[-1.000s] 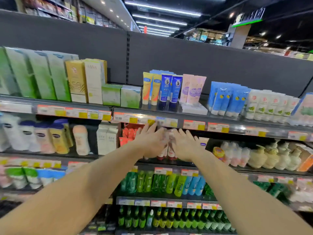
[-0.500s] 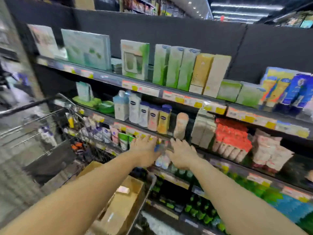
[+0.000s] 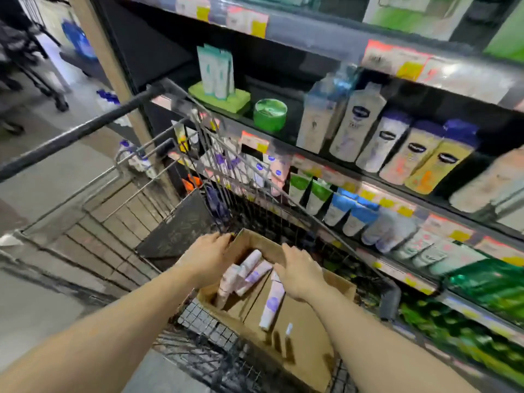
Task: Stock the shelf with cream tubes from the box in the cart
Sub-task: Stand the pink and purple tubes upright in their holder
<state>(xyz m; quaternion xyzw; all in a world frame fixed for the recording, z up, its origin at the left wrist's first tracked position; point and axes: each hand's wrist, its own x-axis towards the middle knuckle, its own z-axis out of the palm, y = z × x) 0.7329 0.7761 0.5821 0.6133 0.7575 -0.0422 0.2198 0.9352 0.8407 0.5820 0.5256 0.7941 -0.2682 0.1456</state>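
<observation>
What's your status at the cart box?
Left hand and right hand open, over the cardboard box. Cream tubes loose inside, none gripped. Nothing blocking.

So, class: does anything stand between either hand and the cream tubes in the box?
Nothing visible does. The cardboard box is open-topped; the left hand and right hand hang just above the cream tubes.
</observation>
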